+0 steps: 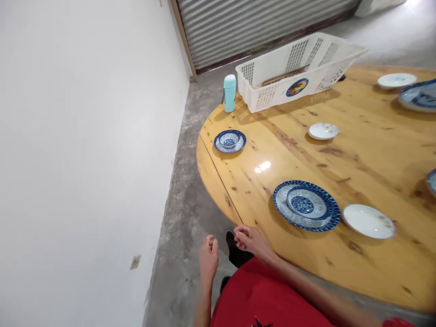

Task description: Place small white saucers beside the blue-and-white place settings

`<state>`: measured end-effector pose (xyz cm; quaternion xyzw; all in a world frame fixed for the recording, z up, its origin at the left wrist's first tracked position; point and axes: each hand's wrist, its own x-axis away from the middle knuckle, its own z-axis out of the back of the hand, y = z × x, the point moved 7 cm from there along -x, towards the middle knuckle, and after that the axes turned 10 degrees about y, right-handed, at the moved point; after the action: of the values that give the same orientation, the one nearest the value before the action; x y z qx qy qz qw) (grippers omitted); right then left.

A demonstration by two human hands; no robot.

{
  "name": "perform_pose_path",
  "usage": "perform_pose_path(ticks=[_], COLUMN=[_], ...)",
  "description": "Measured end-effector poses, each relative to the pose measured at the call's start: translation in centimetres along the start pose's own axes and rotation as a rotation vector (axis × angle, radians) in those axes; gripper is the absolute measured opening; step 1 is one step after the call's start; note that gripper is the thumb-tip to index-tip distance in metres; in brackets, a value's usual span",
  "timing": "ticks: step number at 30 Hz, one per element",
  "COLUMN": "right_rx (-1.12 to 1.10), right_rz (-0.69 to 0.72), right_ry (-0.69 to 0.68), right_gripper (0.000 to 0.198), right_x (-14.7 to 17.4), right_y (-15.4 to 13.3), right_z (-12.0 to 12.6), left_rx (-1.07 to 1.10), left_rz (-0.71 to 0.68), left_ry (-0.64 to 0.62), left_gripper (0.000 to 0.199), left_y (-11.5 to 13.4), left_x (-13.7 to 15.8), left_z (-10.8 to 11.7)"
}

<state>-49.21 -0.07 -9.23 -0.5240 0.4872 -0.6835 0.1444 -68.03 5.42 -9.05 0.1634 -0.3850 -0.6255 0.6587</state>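
My left hand (209,259) hangs over the floor just off the table's edge, fingers curled in, with nothing seen in it. Beside it, my right hand (250,240) is at the rim of the wooden table (259,206); its fingers are also curled and no object shows between them. Nearest to the right hand is a blue-patterned plate (332,220) with a matching bowl (302,203) on it. A small white oval dish (369,221) lies to its right. Farther along the edge, another blue-rimmed plate (218,147) carries a small bowl (229,140).
A white plastic basket (269,97) holding chopsticks (284,77) stands at the back beside a light-blue bottle (230,93). More white dishes (323,131) and a blue plate (420,96) sit rightward. A white wall (85,136) bounds the concrete floor (184,190) on the left.
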Motion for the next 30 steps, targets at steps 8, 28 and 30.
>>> perform_pose_path(ticks=[8, 28, 30], right_rx=[-0.051, -0.382, -0.373], right_rz=[0.085, 0.119, 0.148], right_ry=[-0.008, 0.813, 0.900], right_gripper=[0.019, 0.041, 0.041], right_x=[-2.8, -7.5, -7.0], right_y=[-7.3, -12.6, -13.2], right_z=[-5.1, 0.3, 2.5], left_rx=[0.074, 0.064, 0.061], left_rz=[-0.005, -0.699, -0.719], left_ry=[-0.063, -0.669, -0.732], left_gripper=[0.031, 0.026, 0.025], left_y=[2.2, 21.8, 23.2], left_x=[-4.9, -22.5, -22.5], left_z=[1.2, -6.8, -8.3])
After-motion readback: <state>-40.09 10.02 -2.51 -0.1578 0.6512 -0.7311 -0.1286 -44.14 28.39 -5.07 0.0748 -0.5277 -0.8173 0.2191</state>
